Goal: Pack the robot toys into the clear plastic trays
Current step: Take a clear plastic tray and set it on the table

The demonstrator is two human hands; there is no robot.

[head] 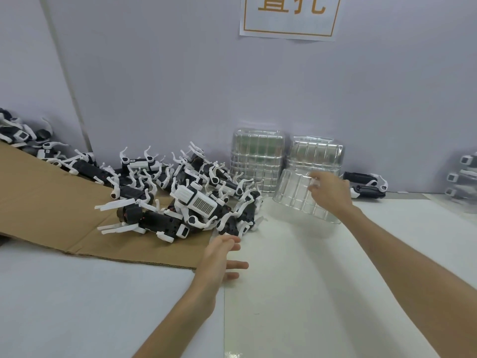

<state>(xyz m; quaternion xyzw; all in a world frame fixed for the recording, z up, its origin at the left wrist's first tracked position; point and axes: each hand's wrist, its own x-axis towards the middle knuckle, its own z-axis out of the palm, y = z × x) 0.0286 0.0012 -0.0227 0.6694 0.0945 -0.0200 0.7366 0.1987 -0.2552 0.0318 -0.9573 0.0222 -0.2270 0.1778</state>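
A heap of black-and-white robot toys [180, 200] lies on brown cardboard [51, 202] at the left and centre. My right hand [330, 189] pinches the upper rim of a clear plastic tray [296, 202], holding it tilted above the white table. Behind it two stacks of clear trays [258, 158] [317, 153] lean against the wall. My left hand [222, 257] hovers with fingers spread, just in front of the toy heap, holding nothing.
More robot toys lie along the wall at the far left [18, 135] and behind my right hand [366, 186]. Packed trays [464, 174] stand at the right edge. A grey wall with a paper sign [289, 16] closes the back.
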